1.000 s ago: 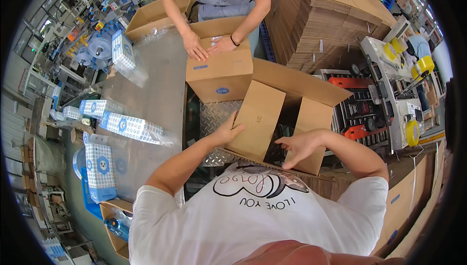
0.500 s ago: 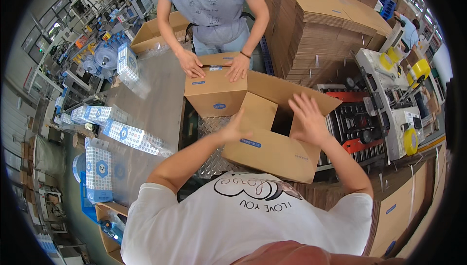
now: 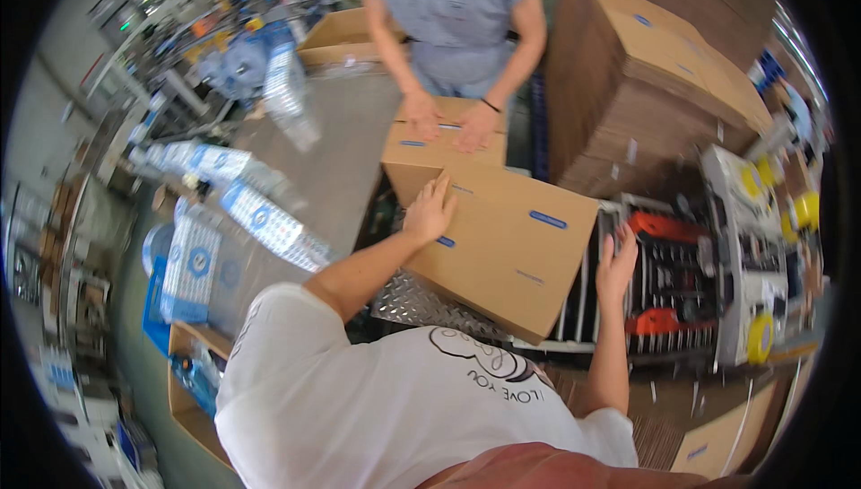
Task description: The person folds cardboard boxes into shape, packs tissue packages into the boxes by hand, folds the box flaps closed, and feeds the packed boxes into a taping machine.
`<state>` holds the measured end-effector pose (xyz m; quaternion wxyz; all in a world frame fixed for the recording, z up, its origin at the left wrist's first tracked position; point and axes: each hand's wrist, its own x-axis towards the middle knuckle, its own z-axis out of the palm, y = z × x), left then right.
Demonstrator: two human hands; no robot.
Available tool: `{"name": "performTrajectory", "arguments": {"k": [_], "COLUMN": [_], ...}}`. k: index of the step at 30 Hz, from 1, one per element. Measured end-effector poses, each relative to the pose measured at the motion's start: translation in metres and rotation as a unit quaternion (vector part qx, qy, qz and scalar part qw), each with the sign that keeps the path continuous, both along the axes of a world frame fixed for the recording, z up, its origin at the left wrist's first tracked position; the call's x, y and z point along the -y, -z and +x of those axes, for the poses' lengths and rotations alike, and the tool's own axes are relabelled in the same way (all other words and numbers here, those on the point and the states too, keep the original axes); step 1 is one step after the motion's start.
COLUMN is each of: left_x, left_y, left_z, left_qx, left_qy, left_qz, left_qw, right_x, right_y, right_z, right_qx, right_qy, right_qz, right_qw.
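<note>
A brown cardboard box (image 3: pixel 511 251) with blue oval labels lies in front of me, turned at an angle, its opening out of sight. My left hand (image 3: pixel 430 211) rests on its left upper edge, fingers stretched out flat. Beside its right end is my right hand (image 3: pixel 617 265), fingers apart; I cannot tell whether it touches the cardboard. Just beyond stands another box (image 3: pixel 408 150), partly hidden by mine. A co-worker's two hands (image 3: pixel 444 126) press on that box's top.
Blue-and-white patterned packages (image 3: pixel 273 224) in clear wrap lie on the grey table (image 3: pixel 336 144) at left. A roller conveyor with red parts (image 3: pixel 668 227) and a machine with yellow tape rolls (image 3: pixel 760 336) stand at right. Flattened cartons (image 3: pixel 668 85) are stacked at the far right.
My box has turned, and its open inside no longer shows. My left hand has come down onto its edge; my right hand has moved off it to its right end. The view has shifted.
</note>
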<state>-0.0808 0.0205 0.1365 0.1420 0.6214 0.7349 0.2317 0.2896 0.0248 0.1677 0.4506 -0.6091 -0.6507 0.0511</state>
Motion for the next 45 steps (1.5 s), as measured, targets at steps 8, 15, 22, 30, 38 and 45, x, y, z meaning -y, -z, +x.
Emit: {"name": "performTrajectory", "arguments": {"k": [8,15,22,30,38,45], "left_x": [0.018,0.067,0.063,0.03,0.083,0.075], "left_y": [0.167,0.124,0.011,0.056,0.223,-0.023], "left_z": [-0.126,-0.101,-0.07,-0.109,-0.058,-0.13], "left_qx": [0.232,0.795,0.565,0.281,0.191,-0.273], "left_qy": [-0.066,-0.015,0.104,0.106,-0.179,0.289], "left_qz": [0.056,-0.179,-0.153,-0.131,-0.325,-0.048], "left_qw": [0.969,0.58,0.804,0.945,0.909,0.916], "right_x": [0.044,0.082,0.095,0.057,0.066,0.069], "right_y": [0.282,-0.067,-0.007,-0.016,0.158,0.188], "right_z": [0.07,0.043,-0.244,-0.014,-0.037,-0.099], "right_qx": [-0.353,-0.388,-0.014,0.492,-0.216,-0.068], "right_qy": [0.12,-0.22,-0.461,-0.164,-0.102,-0.263], "right_qz": [-0.51,-0.425,-0.571,-0.176,-0.296,-0.295], "right_qw": [0.776,0.787,0.679,0.837,0.925,0.916]}}
